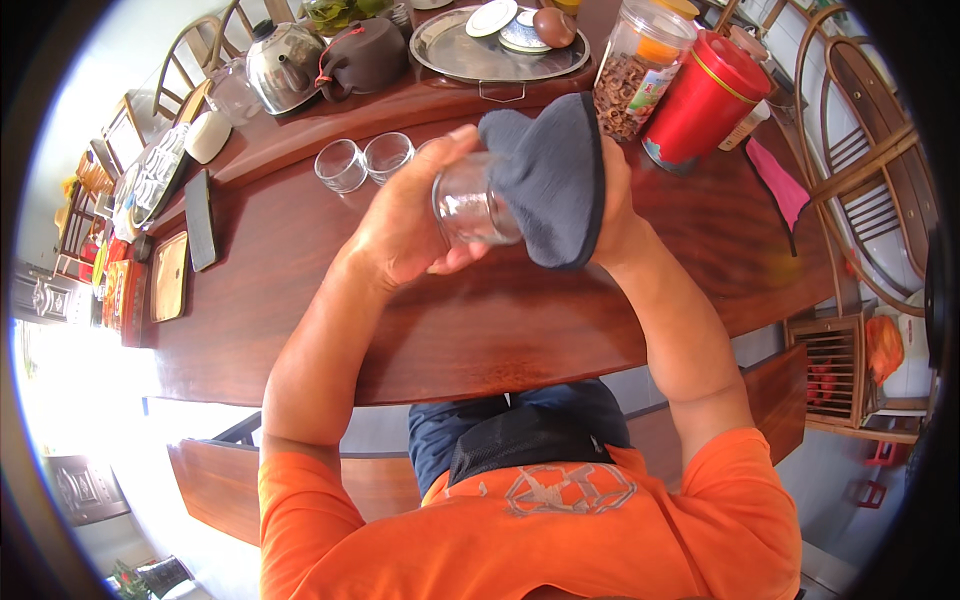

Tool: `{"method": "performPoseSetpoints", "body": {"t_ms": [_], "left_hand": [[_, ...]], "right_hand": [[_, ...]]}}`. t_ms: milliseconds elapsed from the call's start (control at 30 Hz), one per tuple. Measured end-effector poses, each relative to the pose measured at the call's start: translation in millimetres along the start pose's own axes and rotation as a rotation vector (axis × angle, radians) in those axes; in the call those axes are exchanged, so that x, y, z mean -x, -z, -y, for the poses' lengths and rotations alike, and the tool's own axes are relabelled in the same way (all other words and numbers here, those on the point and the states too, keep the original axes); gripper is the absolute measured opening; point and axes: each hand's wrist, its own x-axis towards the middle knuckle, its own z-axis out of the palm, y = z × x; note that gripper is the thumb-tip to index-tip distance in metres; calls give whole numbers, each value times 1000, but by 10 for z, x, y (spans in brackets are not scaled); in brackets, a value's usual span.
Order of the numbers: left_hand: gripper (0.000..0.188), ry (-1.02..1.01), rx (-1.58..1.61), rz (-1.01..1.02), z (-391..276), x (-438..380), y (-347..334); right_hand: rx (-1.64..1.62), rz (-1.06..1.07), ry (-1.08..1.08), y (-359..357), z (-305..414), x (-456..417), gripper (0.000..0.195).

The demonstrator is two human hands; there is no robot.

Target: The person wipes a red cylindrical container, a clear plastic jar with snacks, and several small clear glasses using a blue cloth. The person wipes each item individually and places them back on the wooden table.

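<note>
My left hand [409,217] is wrapped around a clear glass vessel [472,202], tipped sideways above the wooden table [480,330]. A dark grey-blue cloth [551,180] covers the vessel's right end. Behind that cloth, my right hand [616,199] grips it; most of the fingers are hidden by the fabric. Two small glass cups [341,166] stand together on the table beyond my left hand, and the edge of another glass shows behind my fingers.
A steel kettle [281,67], dark teapot [367,56] and round metal tray [435,56] with cups occupy the raised back ledge. At right stand a jar of dried slices [626,94] and a red canister [705,101]. A pink cloth [780,184] hangs near the table's right edge.
</note>
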Motion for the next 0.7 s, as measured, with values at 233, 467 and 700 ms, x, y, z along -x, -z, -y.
{"method": "performPoseSetpoints", "body": {"t_ms": [233, 467, 700], "left_hand": [[52, -943, -122, -1, 92, -170, 55], [74, -1475, -996, -422, 199, -285, 85], [64, -1147, -626, -119, 166, -152, 52]], "right_hand": [[-246, -3, -316, -65, -174, 195, 43], [-723, -128, -623, -248, 138, 159, 39], [-537, 127, -602, -103, -61, 136, 56]]}}
